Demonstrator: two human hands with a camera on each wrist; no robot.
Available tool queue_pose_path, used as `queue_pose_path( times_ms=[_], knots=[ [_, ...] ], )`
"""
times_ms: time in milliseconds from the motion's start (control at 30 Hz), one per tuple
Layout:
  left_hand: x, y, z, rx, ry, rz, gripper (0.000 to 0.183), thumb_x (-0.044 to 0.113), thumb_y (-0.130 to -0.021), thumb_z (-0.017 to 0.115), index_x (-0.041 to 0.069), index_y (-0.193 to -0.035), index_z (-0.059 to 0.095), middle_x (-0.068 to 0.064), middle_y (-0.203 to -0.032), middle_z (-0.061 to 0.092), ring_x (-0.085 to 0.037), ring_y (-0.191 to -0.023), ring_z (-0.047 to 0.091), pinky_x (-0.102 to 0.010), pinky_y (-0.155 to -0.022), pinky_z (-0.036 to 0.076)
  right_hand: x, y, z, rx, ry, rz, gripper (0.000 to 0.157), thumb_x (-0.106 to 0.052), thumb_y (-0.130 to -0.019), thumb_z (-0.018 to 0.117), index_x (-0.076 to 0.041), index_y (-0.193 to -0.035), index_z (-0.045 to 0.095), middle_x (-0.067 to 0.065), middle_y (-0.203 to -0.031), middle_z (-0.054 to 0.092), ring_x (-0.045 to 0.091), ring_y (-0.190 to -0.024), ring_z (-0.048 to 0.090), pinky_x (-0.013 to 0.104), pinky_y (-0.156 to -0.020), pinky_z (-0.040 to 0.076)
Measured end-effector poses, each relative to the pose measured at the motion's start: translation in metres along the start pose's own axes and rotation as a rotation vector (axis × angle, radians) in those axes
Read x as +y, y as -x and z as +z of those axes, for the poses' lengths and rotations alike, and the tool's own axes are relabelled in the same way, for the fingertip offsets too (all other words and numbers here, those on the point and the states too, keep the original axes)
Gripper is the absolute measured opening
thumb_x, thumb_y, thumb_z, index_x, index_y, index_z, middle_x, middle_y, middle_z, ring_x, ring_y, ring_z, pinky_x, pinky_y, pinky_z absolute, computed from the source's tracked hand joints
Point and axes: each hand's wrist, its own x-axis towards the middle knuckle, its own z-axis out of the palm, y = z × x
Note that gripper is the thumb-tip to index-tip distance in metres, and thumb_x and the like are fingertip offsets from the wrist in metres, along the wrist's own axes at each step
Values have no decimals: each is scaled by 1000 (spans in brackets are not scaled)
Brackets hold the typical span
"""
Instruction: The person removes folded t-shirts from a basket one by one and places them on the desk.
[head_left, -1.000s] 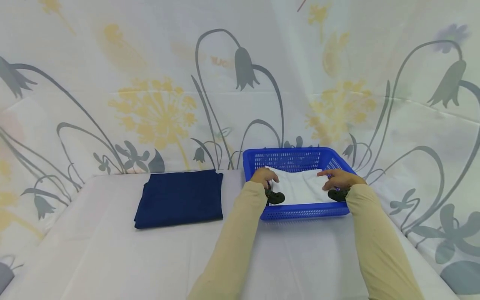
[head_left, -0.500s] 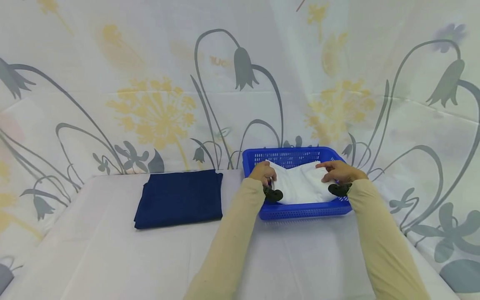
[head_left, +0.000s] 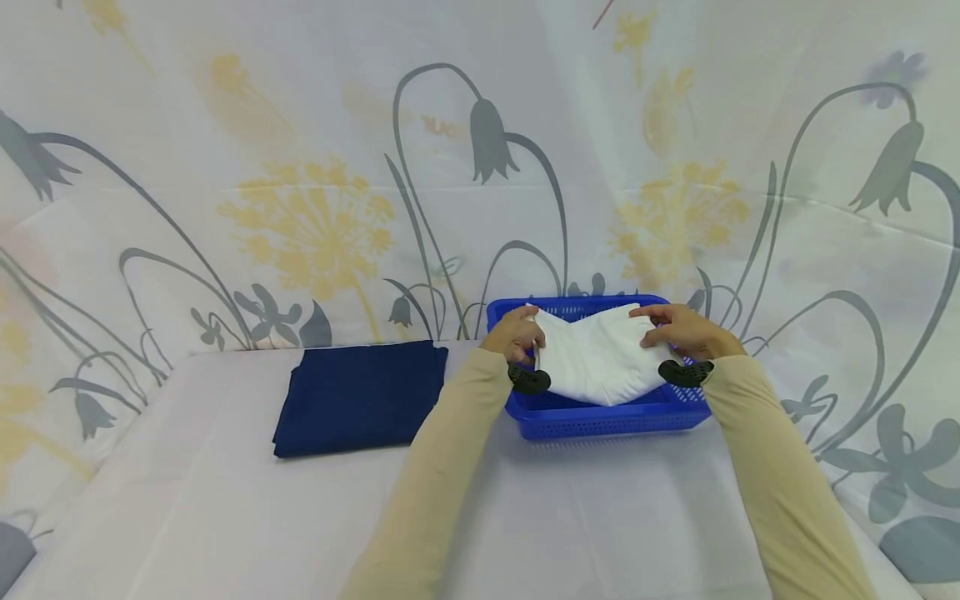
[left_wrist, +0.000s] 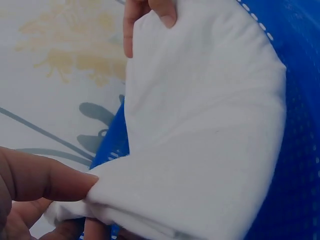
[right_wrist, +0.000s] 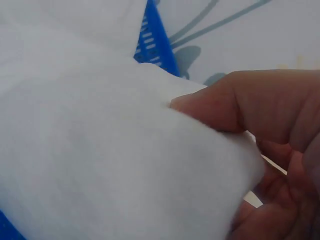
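A folded white cloth [head_left: 600,354] sags in the middle over the blue plastic basket [head_left: 615,423], its two upper corners raised. My left hand [head_left: 516,333] pinches its left end. In the left wrist view, the thumb and fingers of that hand [left_wrist: 45,180] grip the layered edge of the cloth [left_wrist: 200,125]. At the opposite end, my right hand [head_left: 686,331] pinches the other corner. The right wrist view shows this hand [right_wrist: 270,115] with one finger on top of the cloth [right_wrist: 110,150] and others behind it.
A folded navy blue cloth [head_left: 363,398] lies on the white-covered table [head_left: 225,517] left of the basket. Behind the table hangs a flower-printed curtain [head_left: 322,125]. A grey object or print [head_left: 13,552] shows at the lower left edge.
Both hands have risen with the white cloth, lifting it from inside the basket to above the rim. It now bends down in the middle. The navy cloth has stayed put.
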Motion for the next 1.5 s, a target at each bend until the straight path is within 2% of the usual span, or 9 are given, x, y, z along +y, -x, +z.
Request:
queue_pose_path(
  times_ms=[67, 133, 200, 267, 467, 733, 933, 1200, 1500],
  knots=[
    [2, 2, -2, -11, 5, -2, 77, -18, -80, 56, 19, -147, 45, -12, -120, 52, -12, -54, 35, -33, -59, 46, -1, 1, 0, 7, -6, -6, 70, 1, -85, 64, 5, -148, 32, 31, -149, 16, 29, -109, 46, 26, -62, 36],
    [4, 3, -4, -28, 6, 4, 77, -17, -81, 55, 19, -148, 43, -11, -119, 50, -10, -49, 28, -32, -59, 43, -2, 3, 1, 14, -7, -17, 69, 1, -86, 64, 5, -147, 32, 32, -154, 8, 38, -138, 18, 27, -73, 38],
    [5, 4, -6, -51, 13, 12, 78, -17, -83, 53, 20, -150, 40, -12, -127, 47, -11, -48, 26, -34, -63, 43, -4, 5, 1, 19, -7, -32, 69, 0, -87, 63, 6, -147, 32, 32, -155, 3, 40, -142, 1, 27, -81, 38],
    [7, 7, -9, -78, 22, 24, 78, -18, -84, 51, 21, -151, 38, -12, -141, 41, -13, -53, 31, -37, -70, 44, -6, 9, 2, 31, -29, -44, 68, 1, -88, 63, 6, -147, 31, 31, -155, 2, 40, -143, 0, 23, -84, 39],
    [13, 17, -17, -121, 108, 38, 79, -22, -85, 45, 21, -151, 38, -14, -149, 32, -23, -84, 47, -45, -86, 44, -13, 22, 5, 91, -142, -96, 65, 1, -89, 61, 6, -147, 31, 21, -141, 28, 22, -110, 41, 21, -77, 46],
    [18, 31, -23, -141, 125, 83, 77, -21, -86, 44, 19, -151, 37, -12, -129, 40, -26, -106, 49, -47, -89, 44, -21, 36, 8, 124, -238, -95, 63, 0, -90, 62, -2, -147, 36, 10, -136, 32, 13, -96, 50, 24, -74, 50],
    [16, 40, -31, -164, 136, 127, 79, -23, -85, 41, 17, -153, 32, -15, -136, 35, -30, -121, 42, -56, -98, 37, -23, 41, 17, 136, -317, -110, 54, 3, -90, 62, -7, -140, 45, 5, -123, 45, 12, -89, 57, 26, -70, 52],
    [14, 57, -49, -168, 113, 182, 78, -22, -85, 40, 15, -153, 29, -13, -147, 26, -31, -127, 38, -57, -100, 35, -31, 48, 30, 170, -333, -127, 54, 3, -88, 64, -8, -139, 48, 5, -127, 39, 13, -86, 55, 26, -66, 53],
    [10, 75, -70, -169, 64, 218, 79, -19, -85, 41, 16, -154, 26, -14, -142, 31, -28, -106, 45, -44, -83, 42, -41, 55, 48, 181, -309, -165, 62, 2, -89, 64, -6, -146, 41, 8, -116, 42, 14, -81, 56, 27, -65, 53]
  ],
)
